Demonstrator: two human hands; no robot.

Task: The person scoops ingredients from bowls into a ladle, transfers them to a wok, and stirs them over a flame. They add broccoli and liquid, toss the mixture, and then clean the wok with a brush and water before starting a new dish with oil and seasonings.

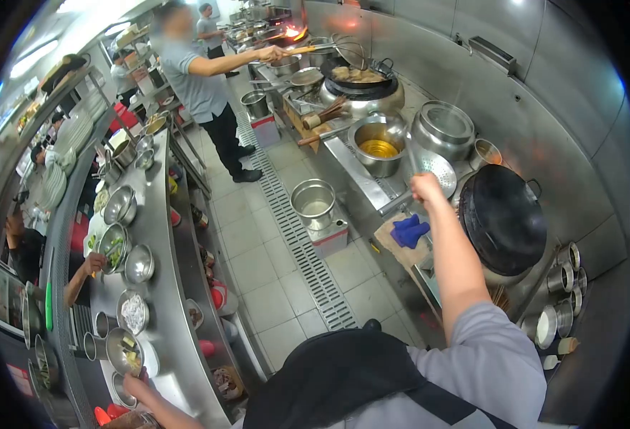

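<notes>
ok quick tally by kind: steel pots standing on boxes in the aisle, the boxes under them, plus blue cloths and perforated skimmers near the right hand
Steel pots: 2
Boxes: 2
Blue cloth: 1
Perforated skimmer: 1
Total: 6

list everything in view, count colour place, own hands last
food bowl: one, silver, left counter
other bowls: several, silver, same counter
plates: several, white, far left
pot of yellow liquid: one, silver, stove
lidded pot: one, silver, stove
skimmer: one, silver, stove
wok: one, black, far stove
wok or lid: one, black, near stove
cloth: one, blue, stove edge
drain grate: one, grey, floor
other people: several, mostly grey-shirted, beyond
left hand: one, bare, at food bowl
right hand: one, bare, gripping metal handle
</notes>
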